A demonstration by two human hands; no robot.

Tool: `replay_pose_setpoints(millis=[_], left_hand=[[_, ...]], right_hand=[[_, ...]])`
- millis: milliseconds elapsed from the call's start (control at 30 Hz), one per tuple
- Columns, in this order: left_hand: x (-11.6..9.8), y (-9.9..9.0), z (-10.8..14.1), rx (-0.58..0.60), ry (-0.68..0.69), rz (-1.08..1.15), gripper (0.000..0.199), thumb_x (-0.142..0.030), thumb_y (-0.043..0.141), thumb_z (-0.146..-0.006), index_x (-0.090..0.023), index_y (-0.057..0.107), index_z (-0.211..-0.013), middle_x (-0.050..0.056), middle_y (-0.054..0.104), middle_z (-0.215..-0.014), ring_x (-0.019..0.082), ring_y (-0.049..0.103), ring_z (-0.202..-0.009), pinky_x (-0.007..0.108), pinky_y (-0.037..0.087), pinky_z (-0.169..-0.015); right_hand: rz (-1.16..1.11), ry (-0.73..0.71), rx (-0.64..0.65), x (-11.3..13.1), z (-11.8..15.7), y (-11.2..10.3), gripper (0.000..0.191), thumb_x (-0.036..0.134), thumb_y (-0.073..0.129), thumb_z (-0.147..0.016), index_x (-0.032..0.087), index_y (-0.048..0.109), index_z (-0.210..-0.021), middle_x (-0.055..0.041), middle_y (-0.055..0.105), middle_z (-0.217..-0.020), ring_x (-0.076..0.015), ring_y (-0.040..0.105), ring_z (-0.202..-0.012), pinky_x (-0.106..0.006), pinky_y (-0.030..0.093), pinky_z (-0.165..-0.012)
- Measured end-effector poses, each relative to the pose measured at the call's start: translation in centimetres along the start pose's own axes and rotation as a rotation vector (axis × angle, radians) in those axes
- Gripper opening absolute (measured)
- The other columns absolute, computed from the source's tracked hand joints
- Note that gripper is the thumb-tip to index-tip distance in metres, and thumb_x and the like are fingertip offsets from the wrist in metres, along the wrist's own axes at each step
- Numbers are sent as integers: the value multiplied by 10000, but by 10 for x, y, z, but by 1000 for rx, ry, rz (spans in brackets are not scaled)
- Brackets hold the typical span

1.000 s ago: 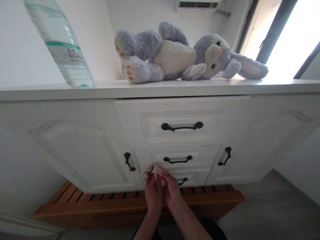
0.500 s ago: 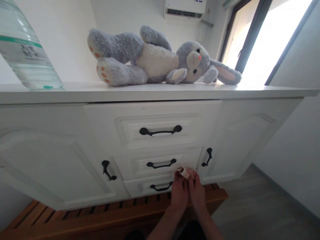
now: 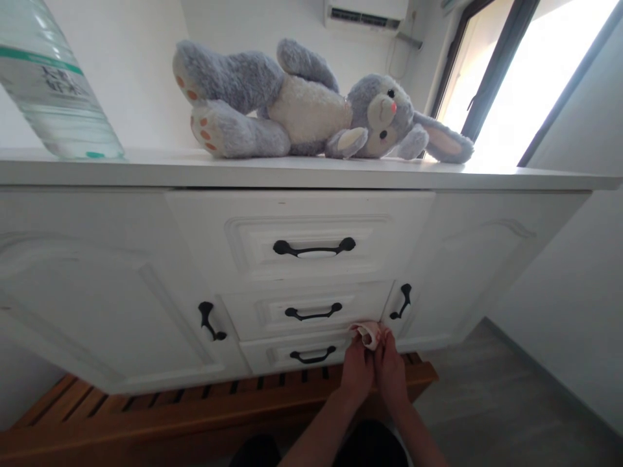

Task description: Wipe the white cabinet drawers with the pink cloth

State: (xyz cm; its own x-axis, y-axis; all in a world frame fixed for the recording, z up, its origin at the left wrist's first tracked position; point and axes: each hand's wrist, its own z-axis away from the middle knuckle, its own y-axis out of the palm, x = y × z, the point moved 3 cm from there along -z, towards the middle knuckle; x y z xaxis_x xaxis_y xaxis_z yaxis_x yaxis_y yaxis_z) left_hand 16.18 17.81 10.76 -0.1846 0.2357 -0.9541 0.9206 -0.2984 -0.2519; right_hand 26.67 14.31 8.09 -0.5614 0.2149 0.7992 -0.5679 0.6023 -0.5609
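Note:
My left hand (image 3: 357,371) and my right hand (image 3: 391,371) are pressed together low in front of a white cabinet (image 3: 121,272). Between their fingertips they hold a small pinkish-white thing (image 3: 368,335), crumpled, too small to identify. The hands sit just right of the bottom drawer (image 3: 272,353) and below the handle (image 3: 402,301) of the right door. Above them are the middle drawer (image 3: 263,311) and the top drawer (image 3: 302,227), all shut, each with a black handle.
A grey and white plush rabbit (image 3: 311,110) lies on the cabinet top. A large clear water bottle (image 3: 53,91) stands at the left. A slatted wooden platform (image 3: 146,415) runs under the cabinet. Grey floor (image 3: 487,402) lies to the right, a window (image 3: 535,71) beyond.
The view swung so the cabinet shifted left, then settled. My two hands stayed together on the small thing, ending further right, by the right door's handle.

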Motion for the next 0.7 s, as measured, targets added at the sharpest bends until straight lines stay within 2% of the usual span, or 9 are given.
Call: replay_pose_setpoints(millis=[67, 167, 233, 300, 367, 467, 567, 633, 700], left_hand=[[8, -6, 3, -7, -36, 12, 444, -133, 479, -850, -125, 687, -1241, 186, 743, -1290, 284, 672, -1227, 446, 465, -1134], [24, -22, 10, -34, -139, 9, 356, -222, 514, -862, -94, 733, -1112, 223, 791, -1157, 322, 728, -1106, 462, 535, -1018], [35, -38, 18, -64, -208, -3, 322, -278, 531, -863, -105, 758, -1011, 231, 810, -1081, 339, 750, -1036, 463, 559, -951], [45, -59, 30, -126, -267, -27, 296, -276, 533, -847, -121, 753, -971, 229, 812, -1067, 340, 754, -1020, 456, 557, -935], [54, -85, 46, -225, -336, -64, 289, -256, 508, -830, -117, 720, -968, 252, 802, -1058, 351, 750, -1008, 473, 547, -928], [69, -129, 72, -378, -446, -131, 293, -297, 428, -840, -124, 635, -956, 299, 771, -1036, 386, 734, -979, 529, 536, -897], [82, -171, 88, -543, -536, -192, 248, -343, 401, -839, -186, 571, -928, 287, 740, -1110, 393, 699, -1067, 537, 508, -953], [87, -187, 89, -611, -585, -218, 210, -354, 410, -830, -221, 565, -881, 248, 749, -1091, 389, 688, -1094, 526, 498, -974], [87, -188, 85, -603, -595, -220, 219, -369, 415, -834, -232, 584, -858, 217, 766, -1042, 379, 698, -1070, 515, 503, -968]], right_hand=[[-22, -47, 13, -1, 4, 10, 485, 472, 341, -965, 138, 632, -1163, -186, 733, -1014, -296, 696, -905, -381, 520, -785], [-31, -167, 9, 6, 16, 29, 440, 415, 353, -975, 141, 667, -1118, -204, 690, -1146, -304, 643, -1063, -437, 490, -946], [-10, -242, -11, 14, 27, 45, 411, 373, 380, -972, 145, 695, -1103, -205, 656, -1201, -313, 591, -1143, -480, 435, -1040], [-5, -273, -10, 25, 40, 64, 385, 325, 403, -967, 147, 715, -1105, -197, 643, -1200, -308, 571, -1142, -490, 413, -1061], [-35, -275, 67, 41, 56, 88, 356, 272, 428, -954, 158, 732, -1100, -180, 655, -1165, -295, 581, -1101, -472, 431, -1030], [-101, -281, 282, 77, 82, 127, 329, 193, 444, -934, 190, 761, -1019, -141, 695, -1108, -272, 607, -1066, -430, 445, -992], [-179, -257, 490, 113, 100, 162, 354, 114, 418, -911, 187, 764, -931, -113, 738, -1037, -237, 652, -1013, -360, 475, -925], [-208, -219, 559, 128, 104, 173, 339, 91, 431, -885, 185, 757, -886, -100, 760, -997, -227, 673, -984, -341, 483, -908], [-262, -197, 555, 131, 102, 169, 297, 98, 455, -870, 181, 737, -832, -93, 766, -962, -223, 680, -964, -330, 485, -910]])
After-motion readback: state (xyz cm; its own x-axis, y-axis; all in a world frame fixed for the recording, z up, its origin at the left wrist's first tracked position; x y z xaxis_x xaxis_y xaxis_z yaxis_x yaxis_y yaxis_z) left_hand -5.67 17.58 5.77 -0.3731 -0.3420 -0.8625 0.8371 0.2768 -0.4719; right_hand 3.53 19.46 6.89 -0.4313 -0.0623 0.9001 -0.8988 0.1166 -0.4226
